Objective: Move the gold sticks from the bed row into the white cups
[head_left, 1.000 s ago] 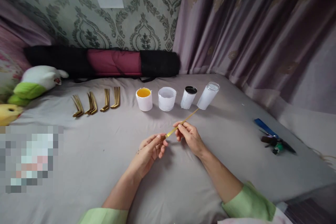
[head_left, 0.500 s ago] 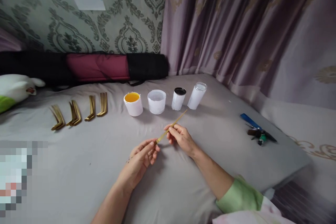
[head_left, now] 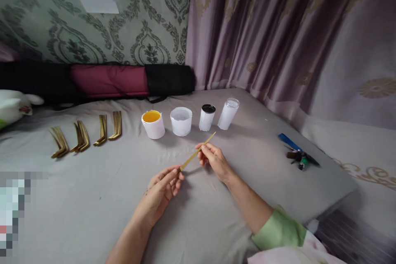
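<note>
A thin gold-coloured strip [head_left: 191, 159] slants up to the right between my two hands, above the grey sheet [head_left: 123, 198]. My left hand [head_left: 163, 185] pinches its lower end between thumb and fingers. Nearer the far tip, my right hand [head_left: 213, 160] grips the strip with thumb and forefinger. Beyond the hands stand a white-wrapped cup with a yellow-orange inside [head_left: 156, 130], a wide white cup [head_left: 181, 127], a white-wrapped cup with a dark inside [head_left: 206, 121] and a tall white-wrapped clear cup [head_left: 228, 116]. Several bundles of bent gold strips [head_left: 115, 126] lie to the left.
At the right lie a blue-handled tool [head_left: 290, 142] and a small cluster with a green piece [head_left: 303, 161]. A black and maroon bag [head_left: 111, 80] runs along the wall. A white plush toy [head_left: 12, 105] sits at far left, below the curtain's [head_left: 247, 29] opposite side.
My right hand has slid along the strip toward its far tip, widening the gap between my hands. The whole view has shifted slightly, so things appear further left.
</note>
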### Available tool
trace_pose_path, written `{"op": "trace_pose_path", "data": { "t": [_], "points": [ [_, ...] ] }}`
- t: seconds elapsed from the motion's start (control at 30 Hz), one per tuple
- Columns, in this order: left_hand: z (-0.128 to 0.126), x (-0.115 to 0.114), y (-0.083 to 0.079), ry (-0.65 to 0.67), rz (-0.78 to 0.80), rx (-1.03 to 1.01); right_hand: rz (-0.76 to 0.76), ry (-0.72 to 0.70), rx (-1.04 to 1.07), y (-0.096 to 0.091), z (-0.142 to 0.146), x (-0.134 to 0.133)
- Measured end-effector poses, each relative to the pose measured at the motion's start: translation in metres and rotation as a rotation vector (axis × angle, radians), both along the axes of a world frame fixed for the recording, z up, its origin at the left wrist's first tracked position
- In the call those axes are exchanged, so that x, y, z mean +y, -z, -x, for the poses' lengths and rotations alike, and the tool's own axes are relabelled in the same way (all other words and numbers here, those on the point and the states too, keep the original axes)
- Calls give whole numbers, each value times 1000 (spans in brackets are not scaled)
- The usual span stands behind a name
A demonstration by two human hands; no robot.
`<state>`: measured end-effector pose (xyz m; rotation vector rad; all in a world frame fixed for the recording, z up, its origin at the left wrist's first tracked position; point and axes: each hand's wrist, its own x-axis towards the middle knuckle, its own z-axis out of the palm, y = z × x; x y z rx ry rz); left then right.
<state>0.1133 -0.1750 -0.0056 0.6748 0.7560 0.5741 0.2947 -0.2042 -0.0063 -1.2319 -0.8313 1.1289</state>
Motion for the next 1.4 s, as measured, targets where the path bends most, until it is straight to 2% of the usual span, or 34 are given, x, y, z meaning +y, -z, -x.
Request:
{"op": "trace_pose_path", "data": {
  "t": [0.23, 0.97, 1.23, 1.4],
  "points": [
    [0, 0, -2, -6, 10, 28, -15, 102, 16, 0, -12, 2],
    [0, 1, 1, 2, 23, 25, -97, 298, 24, -2, -34, 1],
    [0, 1, 7, -25, 30, -12, -116, 312, -7, -8, -35, -3],
    [0, 0, 7, -32, 19, -38, -120, 260, -11, -13, -31, -5]
  ]
}}
